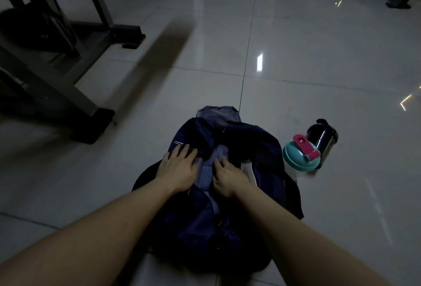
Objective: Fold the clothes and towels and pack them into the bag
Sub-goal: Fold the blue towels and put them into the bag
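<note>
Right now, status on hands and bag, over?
Left hand flat on navy duffel bag. Right hand curled on blue-grey cloth in its opening. Teal-lidded shaker, black bottle beside bag.

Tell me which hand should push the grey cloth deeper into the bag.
Right, probably. The right hand curls its fingers onto the grey cloth inside the open duffel bag; the left hand lies flat on its side, seemingly steadying it.

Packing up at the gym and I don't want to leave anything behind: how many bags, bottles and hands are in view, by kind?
Bags: 1, the dark blue bag
Bottles: 2, the teal-lidded bottle and the black bottle
Hands: 2, the left hand and the right hand
Total: 5
</note>
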Demonstrator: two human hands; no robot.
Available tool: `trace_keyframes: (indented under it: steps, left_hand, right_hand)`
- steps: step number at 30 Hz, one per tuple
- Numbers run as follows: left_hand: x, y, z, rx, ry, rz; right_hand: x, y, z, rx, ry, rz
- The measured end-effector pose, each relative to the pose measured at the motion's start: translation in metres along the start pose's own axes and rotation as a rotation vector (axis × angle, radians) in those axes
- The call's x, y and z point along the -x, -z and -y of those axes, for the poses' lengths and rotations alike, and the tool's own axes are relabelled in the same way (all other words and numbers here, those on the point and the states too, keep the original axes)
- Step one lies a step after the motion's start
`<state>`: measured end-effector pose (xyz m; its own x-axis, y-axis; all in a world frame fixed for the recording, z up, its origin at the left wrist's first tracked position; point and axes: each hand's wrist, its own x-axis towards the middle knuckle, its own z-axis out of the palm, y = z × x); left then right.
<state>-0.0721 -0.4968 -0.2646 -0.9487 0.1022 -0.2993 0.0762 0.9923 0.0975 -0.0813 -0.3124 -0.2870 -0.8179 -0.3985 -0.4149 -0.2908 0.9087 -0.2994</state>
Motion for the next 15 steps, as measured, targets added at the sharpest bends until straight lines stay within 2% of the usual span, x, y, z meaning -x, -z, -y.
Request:
trace_keyframes:
  steps: [4,7,9,11,15]
  left_hand:
    - [-0.005,0.0,-0.005,-0.009,0.042,0.08]
    - [-0.009,0.004,-0.009,0.006,0.049,0.091]
    - [-0.008,0.005,-0.014,0.04,0.044,0.012]
    - [-0.002,0.005,-0.021,0.108,0.039,-0.113]
    - [0.015,0.011,-0.042,0.246,-0.021,-0.238]
  right_hand:
    - [0.006,0.014,-0.003,0.008,0.018,0.012]
    - [0.03,0.022,-0.01,0.167,-0.025,-0.225]
    - [0.051,0.022,-0.02,0.26,-0.149,-0.382]
    - [0.074,0.023,-0.029,0.27,-0.292,-0.46]
    - [0.106,0.021,-0.044,0.156,-0.423,-0.397]
